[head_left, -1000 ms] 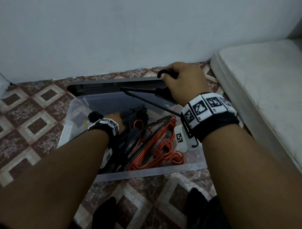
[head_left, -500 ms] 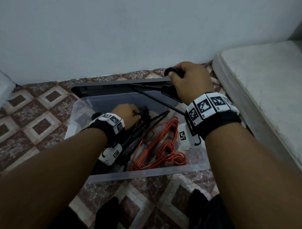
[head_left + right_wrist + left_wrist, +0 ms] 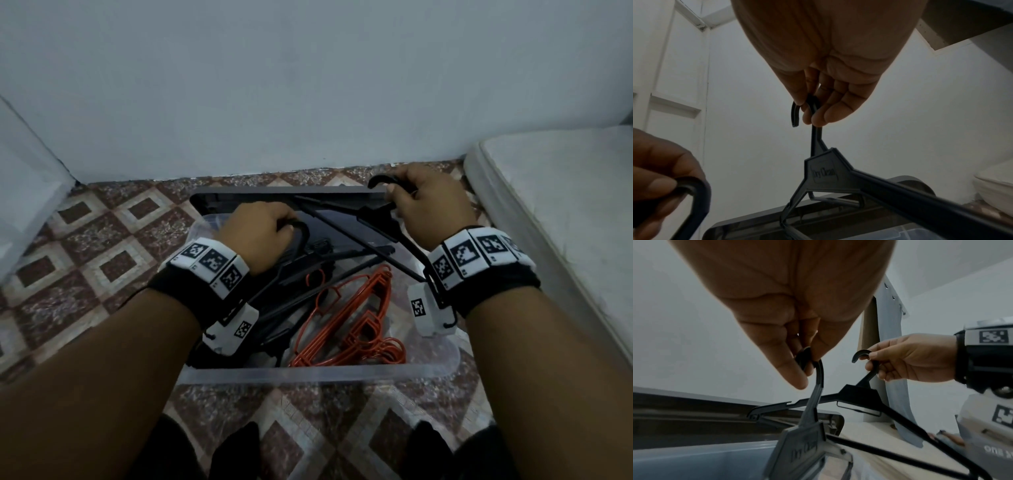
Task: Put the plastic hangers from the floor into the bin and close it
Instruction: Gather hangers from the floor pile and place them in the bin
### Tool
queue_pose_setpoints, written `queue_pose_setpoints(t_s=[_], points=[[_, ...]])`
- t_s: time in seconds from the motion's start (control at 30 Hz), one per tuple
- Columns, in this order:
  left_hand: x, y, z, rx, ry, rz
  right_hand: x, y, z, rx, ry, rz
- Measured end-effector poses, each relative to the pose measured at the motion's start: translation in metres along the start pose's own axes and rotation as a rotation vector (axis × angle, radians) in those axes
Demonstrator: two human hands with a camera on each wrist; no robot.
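A clear plastic bin (image 3: 318, 373) stands open on the tiled floor with black hangers and a bunch of orange hangers (image 3: 352, 322) inside. My left hand (image 3: 260, 233) pinches the hook of a black hanger (image 3: 809, 402) above the bin's left half. My right hand (image 3: 428, 202) grips the hook of another black hanger (image 3: 828, 175) over the bin's far right corner; its arms slant down into the bin. The dark lid (image 3: 274, 198) lies behind the bin against the wall.
A white mattress (image 3: 565, 212) lies along the right side, close to the bin. A pale wall runs behind the lid. A white object (image 3: 24, 178) sits at the far left. My dark-clad feet (image 3: 236, 452) stand in front of the bin.
My left hand has risen out of the bin, lifting a black hanger by its hook. My right hand keeps its hold on the other black hanger near the far right corner.
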State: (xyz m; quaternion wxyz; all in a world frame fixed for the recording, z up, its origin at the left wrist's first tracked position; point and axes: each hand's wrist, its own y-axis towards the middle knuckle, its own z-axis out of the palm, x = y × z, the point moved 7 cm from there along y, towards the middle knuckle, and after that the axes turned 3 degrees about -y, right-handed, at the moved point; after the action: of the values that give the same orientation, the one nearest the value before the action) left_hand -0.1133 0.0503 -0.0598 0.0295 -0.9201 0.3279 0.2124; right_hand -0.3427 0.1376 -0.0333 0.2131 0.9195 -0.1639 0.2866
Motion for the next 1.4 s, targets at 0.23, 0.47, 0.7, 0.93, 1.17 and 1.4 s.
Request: queue_pose_setpoints(t_s=[0.23,0.47,0.7,0.93,1.17,1.4], points=[[-0.012,0.0,-0.002,-0.043,-0.149,0.064,0.009,-0.003,0.012,0.051,0.007,-0.031],[-0.032,-0.004,-0.003,0.01,-0.117,0.218,0.031,-0.013,0.033,0.198,-0.03,-0.11],[-0.039,-0.007,0.003,0.012,-0.128,0.246,0.044,-0.021,0.046,0.251,-0.066,-0.17],[-0.042,-0.007,-0.004,-0.063,-0.165,0.278,0.045,-0.025,0.047,0.304,-0.041,-0.159],[-0.042,-0.008,-0.006,-0.121,-0.185,0.321,0.044,-0.027,0.045,0.366,0.037,-0.133],[-0.04,-0.008,-0.008,-0.129,-0.235,0.302,0.048,-0.03,0.046,0.418,0.134,-0.099]])
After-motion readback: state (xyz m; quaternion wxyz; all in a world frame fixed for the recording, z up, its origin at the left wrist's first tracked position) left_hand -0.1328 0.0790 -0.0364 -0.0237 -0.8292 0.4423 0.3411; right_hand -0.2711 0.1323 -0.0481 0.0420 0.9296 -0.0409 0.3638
